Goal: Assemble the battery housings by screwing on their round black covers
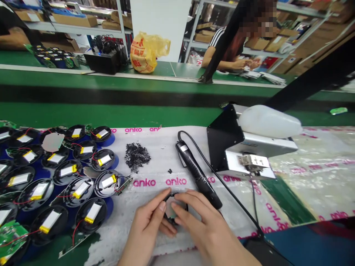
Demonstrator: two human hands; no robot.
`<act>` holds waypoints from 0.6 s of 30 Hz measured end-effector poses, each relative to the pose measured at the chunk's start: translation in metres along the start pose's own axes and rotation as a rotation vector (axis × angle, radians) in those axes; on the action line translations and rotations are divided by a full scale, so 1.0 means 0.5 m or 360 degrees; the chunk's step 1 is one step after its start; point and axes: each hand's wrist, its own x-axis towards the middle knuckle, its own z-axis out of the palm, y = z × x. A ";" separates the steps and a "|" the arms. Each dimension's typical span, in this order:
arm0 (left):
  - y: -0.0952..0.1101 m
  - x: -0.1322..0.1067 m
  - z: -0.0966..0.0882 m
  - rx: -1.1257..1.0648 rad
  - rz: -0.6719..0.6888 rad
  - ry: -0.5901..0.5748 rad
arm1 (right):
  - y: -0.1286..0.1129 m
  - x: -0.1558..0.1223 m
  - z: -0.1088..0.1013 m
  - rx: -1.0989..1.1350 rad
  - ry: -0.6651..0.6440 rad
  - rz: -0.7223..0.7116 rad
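Observation:
Near the front of the plastic-covered table, both my hands are around a small round black housing with a flat grey plate (171, 207) inside it. My left hand (148, 223) grips its left side, thumb on the rim and fingers curled below. My right hand (203, 223) closes over the right side, its fingertips on the plate and edge. Fingers cover much of the rim. Just beyond my right hand lies a black corded electric screwdriver (198, 175), slanting away. A heap of small black pieces (136, 156) sits farther off to the left.
Several round housings with white batteries (68, 170) and red wires crowd the left. A metal device (252, 146) carrying a white plastic bottle (270, 120) stands at right, cables trailing forward. Across the green bench, a yellow bag (144, 53) and a person's hands (249, 63) are visible.

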 end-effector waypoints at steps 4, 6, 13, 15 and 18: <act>-0.002 -0.001 -0.009 0.0029 0.0021 -0.0044 | -0.005 0.019 -0.004 -0.0121 0.0107 -0.0006; -0.002 -0.003 -0.010 0.0034 0.0019 -0.0067 | -0.007 0.025 -0.004 -0.0131 0.0118 0.0027; 0.023 0.000 0.015 -0.0022 -0.0039 0.0181 | -0.010 0.029 0.008 -0.0042 0.0032 0.0172; 0.034 -0.001 0.027 -0.0061 -0.0026 0.0248 | -0.012 0.031 0.003 0.0060 0.0022 0.0218; 0.044 -0.004 0.040 -0.0061 -0.0027 0.0292 | -0.006 0.017 -0.021 0.0318 0.0023 0.0199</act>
